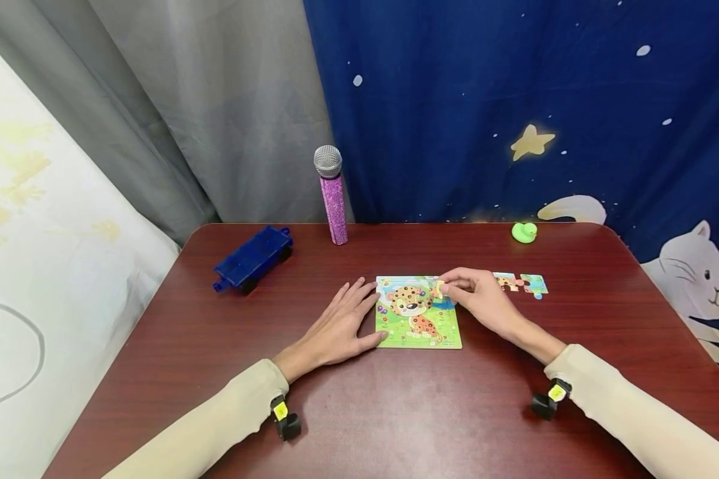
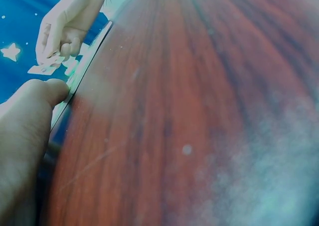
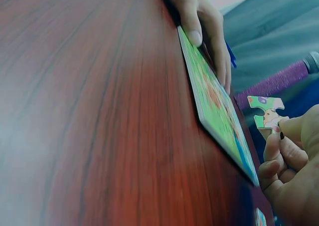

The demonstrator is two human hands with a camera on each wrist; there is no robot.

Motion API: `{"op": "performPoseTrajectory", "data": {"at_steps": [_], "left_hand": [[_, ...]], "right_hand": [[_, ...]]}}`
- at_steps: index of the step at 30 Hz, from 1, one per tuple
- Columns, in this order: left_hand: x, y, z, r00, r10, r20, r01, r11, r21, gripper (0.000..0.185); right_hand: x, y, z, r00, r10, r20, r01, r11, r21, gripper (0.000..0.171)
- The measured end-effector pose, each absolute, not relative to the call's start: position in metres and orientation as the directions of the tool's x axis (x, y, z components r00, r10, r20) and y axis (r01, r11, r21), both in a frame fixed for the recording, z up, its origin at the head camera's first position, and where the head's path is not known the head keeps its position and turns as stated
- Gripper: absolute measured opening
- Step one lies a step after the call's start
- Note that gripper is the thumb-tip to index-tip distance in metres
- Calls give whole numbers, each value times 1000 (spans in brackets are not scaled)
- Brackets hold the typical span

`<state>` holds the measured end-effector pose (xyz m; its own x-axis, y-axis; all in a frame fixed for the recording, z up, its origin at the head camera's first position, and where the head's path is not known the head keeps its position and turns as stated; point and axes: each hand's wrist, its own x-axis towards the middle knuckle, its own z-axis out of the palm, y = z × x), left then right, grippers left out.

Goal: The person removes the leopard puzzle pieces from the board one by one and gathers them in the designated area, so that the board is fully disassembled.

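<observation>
A square jigsaw puzzle board with a spotted leopard cub on green lies mid-table, a bare blue patch showing at its upper right. My left hand rests at its left side with fingers spread, the thumb and fingertips at the edge. Over the upper right part of the board, my right hand pinches a puzzle piece between thumb and fingers. In the right wrist view that piece is tilted up above the board, its green, purple and orange print showing. Two loose puzzle pieces lie just beyond the right hand.
A blue toy wagon with black wheels stands at the back left of the brown table. Near the back edge stands a microphone with a glittery purple handle. A green toy duck sits at the back right, before the curtains.
</observation>
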<state>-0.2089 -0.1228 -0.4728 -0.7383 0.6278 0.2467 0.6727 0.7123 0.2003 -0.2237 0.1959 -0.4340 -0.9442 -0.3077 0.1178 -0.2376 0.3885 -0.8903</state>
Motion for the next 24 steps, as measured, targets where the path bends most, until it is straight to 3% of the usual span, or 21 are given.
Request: {"op": "performPoseTrajectory", "data": {"at_steps": [15, 24], "left_hand": [[-208, -123, -472, -735, 629, 254, 677, 699, 230, 81], [-208, -123, -473, -734, 627, 261, 678, 699, 227, 81]], "right_hand": [[-211, 255, -446, -980, -193, 59, -150, 504, -850, 27], [-208, 274, -451, -975, -145, 167, -221, 650, -727, 19]]}}
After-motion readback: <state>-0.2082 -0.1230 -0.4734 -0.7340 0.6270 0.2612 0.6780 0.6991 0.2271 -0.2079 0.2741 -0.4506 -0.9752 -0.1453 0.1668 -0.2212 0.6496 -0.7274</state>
